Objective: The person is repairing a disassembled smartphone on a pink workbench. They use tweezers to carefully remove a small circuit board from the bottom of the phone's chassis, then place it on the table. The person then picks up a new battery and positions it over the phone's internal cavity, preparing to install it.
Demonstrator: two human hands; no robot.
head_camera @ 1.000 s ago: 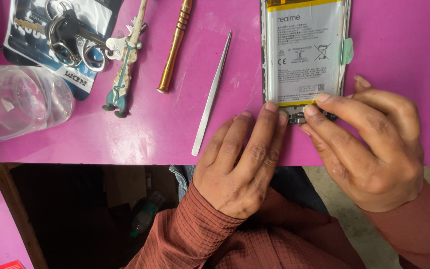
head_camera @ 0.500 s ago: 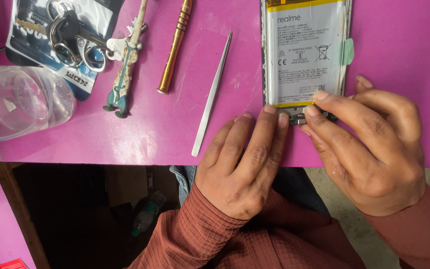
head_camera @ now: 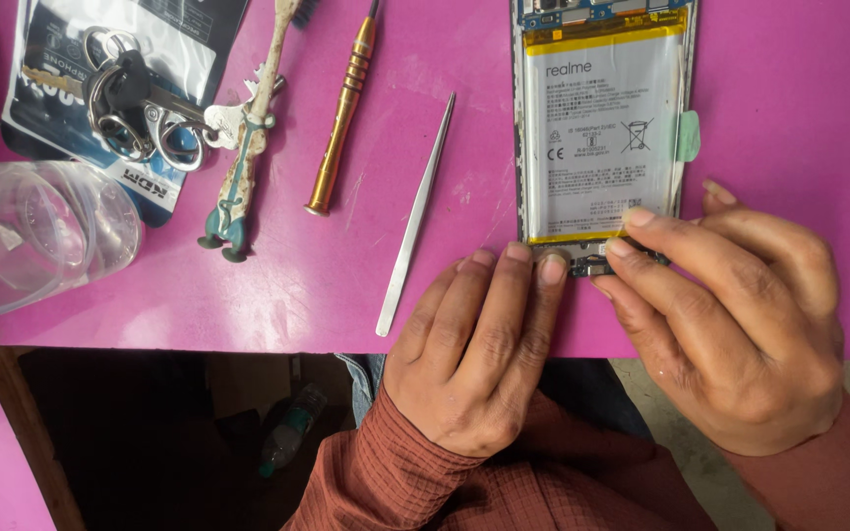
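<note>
An opened phone [head_camera: 602, 128] lies back-up on the pink table [head_camera: 799, 118], its white battery with a yellow edge exposed. My left hand [head_camera: 479, 354] rests palm down below it, fingertips touching the phone's bottom edge. My right hand [head_camera: 730, 315] lies beside it, thumb and forefinger pinching a small dark part [head_camera: 592, 265] at the phone's lower end. A green tab [head_camera: 687, 136] sticks out of the phone's right side.
Steel tweezers [head_camera: 417, 221] lie left of the phone. Further left lie a brass-handled screwdriver [head_camera: 343, 113], a worn brush-like tool [head_camera: 243, 147], a key bunch [head_camera: 140, 103] on a dark packet and a clear plastic tub [head_camera: 27, 236]. The table's front edge runs under my wrists.
Both hands stay at the phone's bottom edge; the fingers have shifted only slightly.
</note>
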